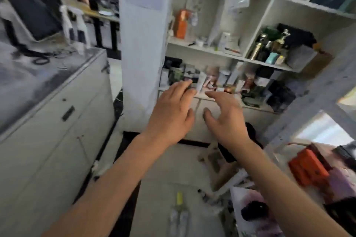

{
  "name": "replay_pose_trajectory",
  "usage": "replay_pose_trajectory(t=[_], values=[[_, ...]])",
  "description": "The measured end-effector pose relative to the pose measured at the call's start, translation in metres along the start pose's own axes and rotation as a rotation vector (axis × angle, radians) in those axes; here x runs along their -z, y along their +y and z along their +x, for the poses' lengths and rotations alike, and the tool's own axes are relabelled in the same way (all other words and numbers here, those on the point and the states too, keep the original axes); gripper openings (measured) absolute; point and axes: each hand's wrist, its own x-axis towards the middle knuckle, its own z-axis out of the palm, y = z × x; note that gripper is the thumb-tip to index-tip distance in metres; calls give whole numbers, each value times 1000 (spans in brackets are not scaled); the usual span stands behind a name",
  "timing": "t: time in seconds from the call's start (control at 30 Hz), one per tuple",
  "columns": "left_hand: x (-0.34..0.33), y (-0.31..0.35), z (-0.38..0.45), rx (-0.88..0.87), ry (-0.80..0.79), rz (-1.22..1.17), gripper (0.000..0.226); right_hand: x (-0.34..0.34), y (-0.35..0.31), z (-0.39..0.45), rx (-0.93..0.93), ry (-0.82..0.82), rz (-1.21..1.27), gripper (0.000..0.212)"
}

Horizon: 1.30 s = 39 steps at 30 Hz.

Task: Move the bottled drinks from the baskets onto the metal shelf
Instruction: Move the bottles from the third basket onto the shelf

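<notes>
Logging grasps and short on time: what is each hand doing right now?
Left hand: open, fingers straight, holding nothing.
Right hand: open, fingers spread and slightly bent, holding nothing.

Both bare hands reached forward side by side, the left hand just left of the right hand, in front of the white cubby shelving unit. A white square pillar stood left of that shelving, and further left sat the white counter cabinet with a dark flat monitor behind it. Small blurred bottles lay on the floor below the forearms.
</notes>
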Motion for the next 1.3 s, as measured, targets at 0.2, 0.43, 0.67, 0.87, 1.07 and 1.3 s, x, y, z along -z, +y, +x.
replay_pose_trajectory(t=[0.2,0.43,0.67,0.87,1.07,1.3], values=[[75,-103,-43,273,107,113,45,-122,-104,54,169,-82,202,38],[147,-172,-93,521,164,264,45,-199,-201,80,312,-179,372,34],[182,-226,-106,672,271,361,45,-252,-260,116,388,-249,539,36],[200,-285,-87,786,322,462,42,-318,-285,175,441,-340,641,38],[226,-350,-61,920,439,529,35,-377,-313,240,457,-418,737,38],[260,-421,-67,1089,553,517,33,-440,-365,295,395,-592,820,35]])
